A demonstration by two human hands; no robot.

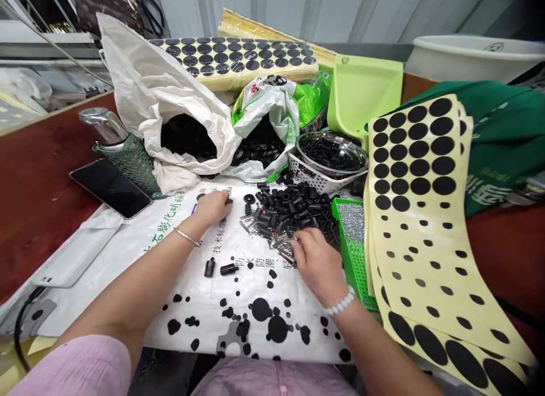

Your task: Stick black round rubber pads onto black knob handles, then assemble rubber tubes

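Observation:
My left hand [213, 209] is closed over the white printed sheet, left of a pile of small black plastic parts [289, 206]. A bit of a small black plastic part [229, 201] shows at its fingertips; the rest is hidden. At the pile's near edge, my right hand [319, 262] has thumb and forefinger pinched beside thin metal pieces [281, 245]. Whatever it pinches is too small to make out. Two black cylindrical pieces with narrow ends, one upright [209, 267] and one lying down [228, 269], are on the sheet nearer to me.
Behind the pile stand a white sack [187, 109], a plastic bag of black parts [259, 149] and a metal bowl [332, 152]. A green tray [353, 260] and sheets of black round stickers [421, 226] are at right. A phone [111, 187] leans at left.

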